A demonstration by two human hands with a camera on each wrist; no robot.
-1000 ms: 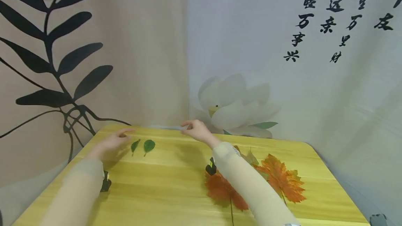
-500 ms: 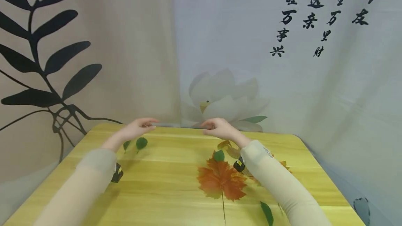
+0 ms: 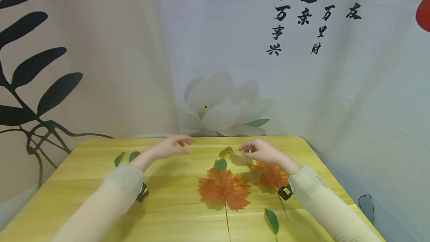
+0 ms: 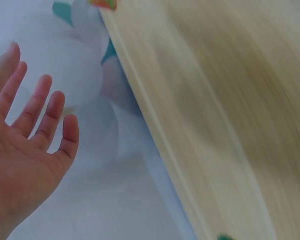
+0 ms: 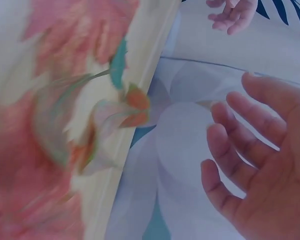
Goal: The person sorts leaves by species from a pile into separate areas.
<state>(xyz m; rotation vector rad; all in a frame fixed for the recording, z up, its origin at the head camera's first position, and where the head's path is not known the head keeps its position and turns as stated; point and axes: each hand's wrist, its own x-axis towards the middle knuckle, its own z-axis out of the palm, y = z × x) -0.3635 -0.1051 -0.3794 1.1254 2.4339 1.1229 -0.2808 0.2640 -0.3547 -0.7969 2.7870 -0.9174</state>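
Observation:
Above the far middle of the table, my left hand [image 3: 171, 146] holds nothing, its fingers loosely bent. Palm and spread fingertips show in the left wrist view. My right hand [image 3: 260, 150] hovers empty over the leaves on the right, fingers relaxed. Below it lies an orange maple leaf [image 3: 271, 174], partly hidden by the wrist. Beside that one rests a second orange maple leaf [image 3: 223, 191], with a small green leaf [image 3: 221, 164] at its top. Yellow-brown leaves [image 3: 237, 159] lie behind. In the right wrist view the leaves are blurred.
A green leaf [image 3: 272, 220] lies nearer the front. Two small green leaves, one at far left [image 3: 119, 159] and another [image 3: 134, 155], lie by my left forearm. The yellow wooden table [image 3: 174, 212] ends at a printed curtain [image 3: 134, 66]. Black wrist cameras hang beneath both cuffs.
My left hand has moved right, away from the two small green leaves. My right hand has also shifted right, over the leaves. The head view has turned right, uncovering the maple leaves.

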